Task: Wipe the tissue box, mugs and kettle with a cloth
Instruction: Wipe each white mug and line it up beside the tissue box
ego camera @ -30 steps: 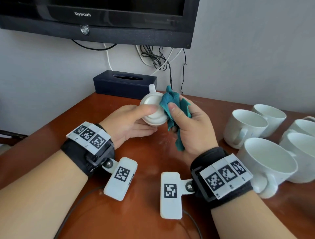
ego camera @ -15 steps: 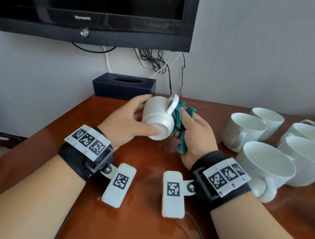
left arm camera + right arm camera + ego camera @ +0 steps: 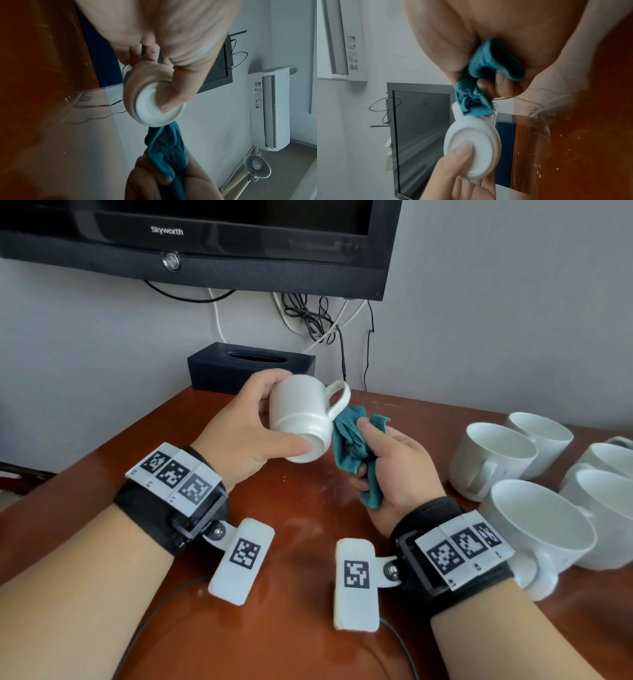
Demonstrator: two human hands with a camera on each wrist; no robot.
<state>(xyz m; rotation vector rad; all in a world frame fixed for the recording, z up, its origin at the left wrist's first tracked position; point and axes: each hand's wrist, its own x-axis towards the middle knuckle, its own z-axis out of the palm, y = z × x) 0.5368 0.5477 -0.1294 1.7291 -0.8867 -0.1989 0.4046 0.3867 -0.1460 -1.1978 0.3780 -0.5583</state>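
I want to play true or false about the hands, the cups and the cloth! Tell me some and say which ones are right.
1. The left hand holds a white mug off the table. True.
2. The cloth is red. False: it is teal.
3. The right hand grips the cloth. True.
4. The held mug stands upright. False: it is tipped over, its base towards the person, with the thumb on it.
5. The tissue box sits at the back by the wall. True.
6. The other mugs are left of the hands. False: they stand on the right.
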